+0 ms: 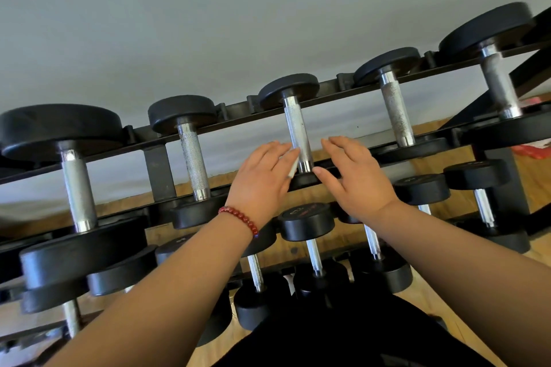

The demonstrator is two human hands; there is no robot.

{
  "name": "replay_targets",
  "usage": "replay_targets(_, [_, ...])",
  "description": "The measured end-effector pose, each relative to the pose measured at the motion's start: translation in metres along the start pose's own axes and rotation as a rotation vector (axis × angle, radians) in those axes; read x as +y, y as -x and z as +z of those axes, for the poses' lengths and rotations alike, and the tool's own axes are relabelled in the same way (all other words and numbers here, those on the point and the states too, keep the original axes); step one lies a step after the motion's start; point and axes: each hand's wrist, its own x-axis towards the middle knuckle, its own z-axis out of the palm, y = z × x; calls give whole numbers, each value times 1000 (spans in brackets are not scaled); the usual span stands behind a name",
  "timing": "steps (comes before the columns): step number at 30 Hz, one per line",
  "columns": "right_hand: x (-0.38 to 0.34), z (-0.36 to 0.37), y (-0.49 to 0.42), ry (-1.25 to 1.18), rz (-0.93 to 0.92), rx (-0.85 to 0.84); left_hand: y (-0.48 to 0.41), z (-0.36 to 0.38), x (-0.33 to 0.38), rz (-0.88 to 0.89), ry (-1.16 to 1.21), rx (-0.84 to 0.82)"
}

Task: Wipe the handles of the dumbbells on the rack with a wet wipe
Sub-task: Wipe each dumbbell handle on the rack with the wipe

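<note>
The middle dumbbell lies on the top tier of the rack, its knurled handle between the two hands. The left hand, fingers lightly bent, holds the white wet wipe against the handle's lower left side; the right hand is spread flat and holds nothing, just right of the handle, thumb near its lower end.

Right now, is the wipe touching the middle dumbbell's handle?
Touching. The head view shows the left hand holding the wet wipe against the handle, low on its left.
</note>
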Motion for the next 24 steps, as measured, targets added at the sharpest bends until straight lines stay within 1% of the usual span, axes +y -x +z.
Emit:
replay_targets(4, [18, -12, 6, 202, -69, -24, 0, -4, 14, 32, -110, 28])
replay_targets(8, [38, -27, 11, 299, -119, -72, -5, -2, 36, 24, -167, 64])
replay_targets(13, [65, -55, 15, 316, -160, -110, -15, 2, 82, -52, -197, 66])
replay_targets(20, [115, -96, 22, 265, -182, -123, -30, 15, 150, -173, -234, 4])
replay_targets(24, [138, -106, 19, 236, -203, -136, -43, 22, 174, -219, -226, 25])
